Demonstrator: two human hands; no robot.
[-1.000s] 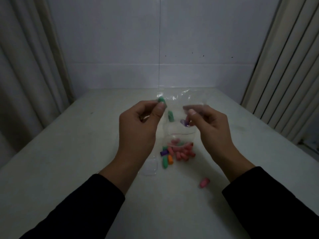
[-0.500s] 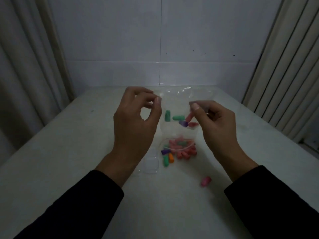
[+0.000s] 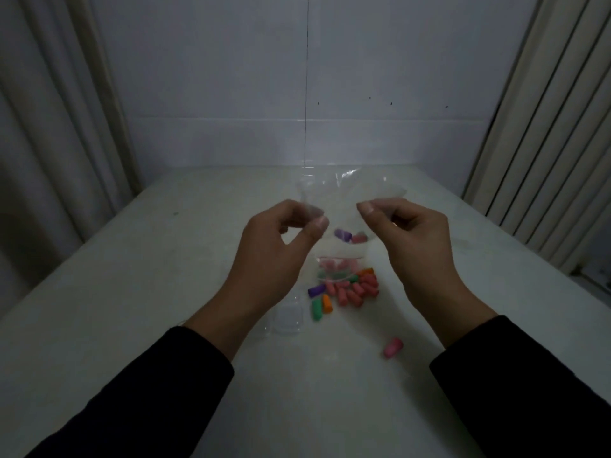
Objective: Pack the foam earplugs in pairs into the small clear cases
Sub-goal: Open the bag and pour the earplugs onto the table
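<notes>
A clear plastic bag (image 3: 344, 200) hangs upside down above the table, pinched at its upper corners by my left hand (image 3: 274, 252) and my right hand (image 3: 410, 239). A purple earplug (image 3: 343, 234) and a pink earplug (image 3: 359, 239) are still inside it, between my hands. Under the bag's mouth lies a pile of pink, green, orange and purple earplugs (image 3: 347, 289). One pink earplug (image 3: 392, 347) lies apart at the front right. A small clear case (image 3: 287, 319) sits left of the pile, below my left wrist.
The pale table (image 3: 132, 292) runs back to a white wall. Curtains hang at the left (image 3: 49, 127) and the right (image 3: 545, 127). My dark sleeves fill the lower corners.
More earplugs have dropped from the bag onto the pile; the two green ones seen inside it earlier are gone. Both hands have kept their pinch and shifted slightly.
</notes>
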